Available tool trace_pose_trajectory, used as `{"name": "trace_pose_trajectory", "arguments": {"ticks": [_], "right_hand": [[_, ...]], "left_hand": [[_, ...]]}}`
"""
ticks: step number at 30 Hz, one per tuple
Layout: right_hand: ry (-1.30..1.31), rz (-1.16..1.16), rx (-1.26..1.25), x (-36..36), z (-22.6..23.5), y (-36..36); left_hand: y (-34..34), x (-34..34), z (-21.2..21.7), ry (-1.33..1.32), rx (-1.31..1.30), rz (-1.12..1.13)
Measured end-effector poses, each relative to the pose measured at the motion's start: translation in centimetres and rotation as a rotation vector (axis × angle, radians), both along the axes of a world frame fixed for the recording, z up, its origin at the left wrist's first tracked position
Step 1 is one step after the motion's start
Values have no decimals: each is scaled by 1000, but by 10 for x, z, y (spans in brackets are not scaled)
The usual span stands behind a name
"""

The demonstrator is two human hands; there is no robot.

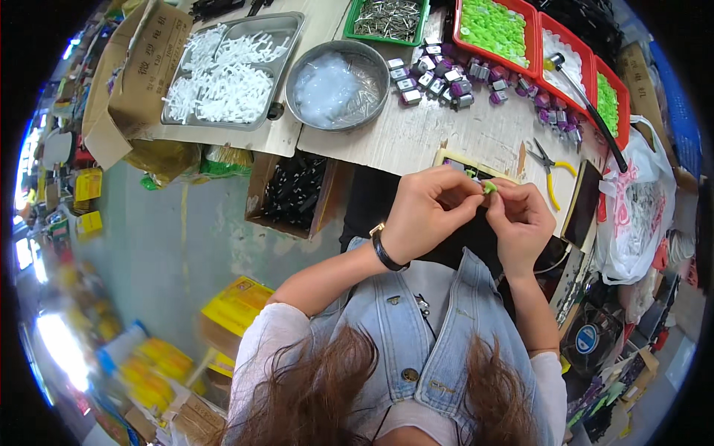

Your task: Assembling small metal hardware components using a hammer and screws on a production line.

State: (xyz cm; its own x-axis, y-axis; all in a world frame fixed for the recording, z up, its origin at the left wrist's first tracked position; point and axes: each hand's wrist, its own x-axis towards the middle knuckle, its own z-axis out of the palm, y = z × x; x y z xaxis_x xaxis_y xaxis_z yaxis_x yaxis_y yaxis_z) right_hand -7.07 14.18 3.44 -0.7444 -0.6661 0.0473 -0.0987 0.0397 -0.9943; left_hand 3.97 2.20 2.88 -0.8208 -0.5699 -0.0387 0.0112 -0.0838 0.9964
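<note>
Both hands meet over the near edge of the pale wooden surface: the left hand and the right hand each close their grip on one small bright-green plastic piece, pinched between the fingertips of both (most of it is hidden by the fingers). Just beyond the grip lies a flat yellow-framed tray, with yellow-handled pliers to its right; farther off sit purple-and-silver small parts and a round metal bowl.
</note>
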Motion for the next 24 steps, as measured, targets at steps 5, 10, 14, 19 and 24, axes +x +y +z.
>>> {"name": "trace_pose_trajectory", "arguments": {"ticks": [5,10,14,19,24], "right_hand": [[5,-32,39,1,1,7],[705,-30,67,-16,-11,12],[297,-62,23,-10,-5,-4],[-417,33,-139,-19,9,1],[232,172,-81,-38,8,11]], "left_hand": [[6,-3,10,-13,-25,27],[9,-21,9,-53,-407,70],[6,-17,9,-14,-814,128],[-2,-27,10,189,-517,133],[-6,-34,5,-79,210,-47]]}}
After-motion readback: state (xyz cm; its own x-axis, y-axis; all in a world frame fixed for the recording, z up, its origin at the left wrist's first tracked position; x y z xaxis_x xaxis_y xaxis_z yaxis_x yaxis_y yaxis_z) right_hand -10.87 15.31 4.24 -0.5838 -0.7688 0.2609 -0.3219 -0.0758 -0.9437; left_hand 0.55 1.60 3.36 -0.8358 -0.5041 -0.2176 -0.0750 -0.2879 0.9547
